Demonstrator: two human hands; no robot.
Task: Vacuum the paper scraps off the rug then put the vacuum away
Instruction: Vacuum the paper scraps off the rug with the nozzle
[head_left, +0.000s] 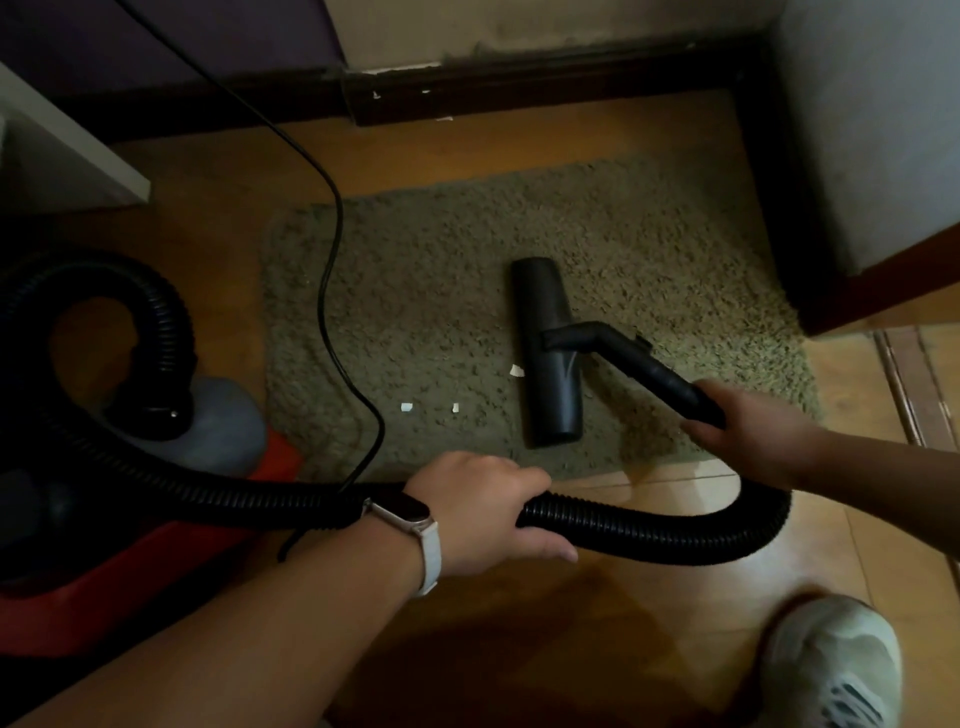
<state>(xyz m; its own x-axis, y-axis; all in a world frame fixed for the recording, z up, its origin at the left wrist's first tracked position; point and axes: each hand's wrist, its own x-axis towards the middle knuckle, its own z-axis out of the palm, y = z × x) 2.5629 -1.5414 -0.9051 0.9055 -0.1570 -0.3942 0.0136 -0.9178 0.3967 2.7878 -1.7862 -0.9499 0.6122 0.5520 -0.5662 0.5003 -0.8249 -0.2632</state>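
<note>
A shaggy olive rug (447, 270) lies on the wooden floor. The black floor nozzle (545, 338) rests flat on the rug's right half. My right hand (748, 421) grips the black wand (649, 369) just behind it. My left hand (483, 509) holds the ribbed black hose (649, 530), which loops back left to the red vacuum body (104, 571). Three white paper scraps lie on the rug: one (517, 370) beside the nozzle, two more (406, 408) (456, 408) nearer the front edge.
A black power cord (332, 249) runs across the rug's left side. Dark skirting (519, 88) lines the far wall, with a white scrap (444, 118) on the floor by it. A white cabinet (62, 156) stands left, a wall corner (872, 156) right. My shoe (836, 665) is bottom right.
</note>
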